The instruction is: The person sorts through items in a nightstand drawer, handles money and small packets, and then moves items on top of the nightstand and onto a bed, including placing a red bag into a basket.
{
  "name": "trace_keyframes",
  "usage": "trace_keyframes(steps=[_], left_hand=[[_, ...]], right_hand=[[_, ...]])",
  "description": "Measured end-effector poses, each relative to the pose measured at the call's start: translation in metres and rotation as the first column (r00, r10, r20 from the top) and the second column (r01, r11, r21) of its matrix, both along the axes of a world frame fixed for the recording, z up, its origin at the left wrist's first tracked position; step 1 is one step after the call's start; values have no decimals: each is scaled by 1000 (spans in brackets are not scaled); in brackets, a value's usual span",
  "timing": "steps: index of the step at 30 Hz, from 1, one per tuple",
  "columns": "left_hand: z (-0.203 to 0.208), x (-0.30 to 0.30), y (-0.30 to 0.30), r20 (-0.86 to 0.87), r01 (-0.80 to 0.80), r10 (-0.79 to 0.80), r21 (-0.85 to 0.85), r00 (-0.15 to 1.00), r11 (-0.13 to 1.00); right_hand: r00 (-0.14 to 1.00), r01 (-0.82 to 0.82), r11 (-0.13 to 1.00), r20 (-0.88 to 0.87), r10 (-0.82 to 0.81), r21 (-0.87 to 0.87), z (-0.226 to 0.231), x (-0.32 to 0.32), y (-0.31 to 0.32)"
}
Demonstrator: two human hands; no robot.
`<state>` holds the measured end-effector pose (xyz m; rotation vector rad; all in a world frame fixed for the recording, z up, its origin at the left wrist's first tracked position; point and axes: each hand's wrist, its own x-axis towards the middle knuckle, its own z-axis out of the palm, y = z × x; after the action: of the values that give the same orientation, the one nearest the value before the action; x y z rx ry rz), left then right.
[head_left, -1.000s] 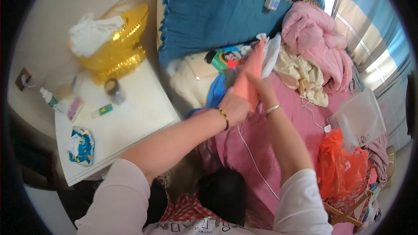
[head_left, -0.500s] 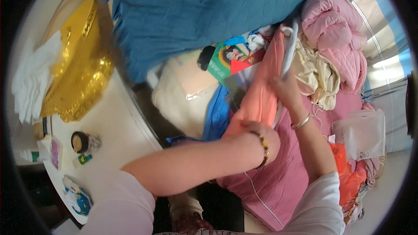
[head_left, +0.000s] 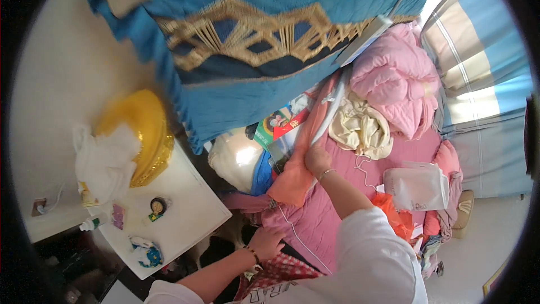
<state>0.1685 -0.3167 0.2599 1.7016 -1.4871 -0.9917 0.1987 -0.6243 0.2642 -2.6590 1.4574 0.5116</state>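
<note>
My right hand [head_left: 318, 160] is closed on a coral-coloured cloth [head_left: 291, 183], beside a long pale edge. The cloth stretches up and away from the hand, and its near end spreads over the pink bedding [head_left: 315, 222]. Lower and to the left, my left hand [head_left: 267, 243] is off the cloth, fingers loosely bent and partly apart, nothing seen in them. Left of the cloth lie a white padded bundle [head_left: 232, 163], a blue cloth [head_left: 262, 173] and a green printed package [head_left: 264, 134].
A blue quilted cover [head_left: 236, 107] with gold trim rises at the far side. A white table [head_left: 191, 194] at left bears small jars and a yellow shiny bag [head_left: 153, 135]. On the bed lie a pink quilt [head_left: 394, 73], cream fabric [head_left: 360, 126], a white pouch [head_left: 416, 186] and a cable [head_left: 298, 233].
My left hand has let go of the coral cloth and drawn back toward my body. My right hand still holds the cloth. The view has shifted, showing more of the blue cover.
</note>
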Motion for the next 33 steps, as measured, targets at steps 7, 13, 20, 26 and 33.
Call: trace_keyframes(steps=[7,13,20,26,33], left_hand=[[34,-17,61,-387,123,31,367,921,922],[33,8,27,-197,-599,599,68,776,798],[12,34,-87,149,-671,702,-211,697,711],[-2,11,-158,313,-569,491,243,813,786],[19,-12,-203,647,-620,481,-17,591,785]], right_hand=[[984,-40,997,-173,27,-72,-25,-3,-10],[916,-259,961,-339,213,-99,-47,-13,-42],[-236,-916,41,-617,750,400,-43,0,-69],[-153,-970,-54,-419,895,239,-13,4,-60],[826,-536,797,365,429,278,-15,-55,-89]])
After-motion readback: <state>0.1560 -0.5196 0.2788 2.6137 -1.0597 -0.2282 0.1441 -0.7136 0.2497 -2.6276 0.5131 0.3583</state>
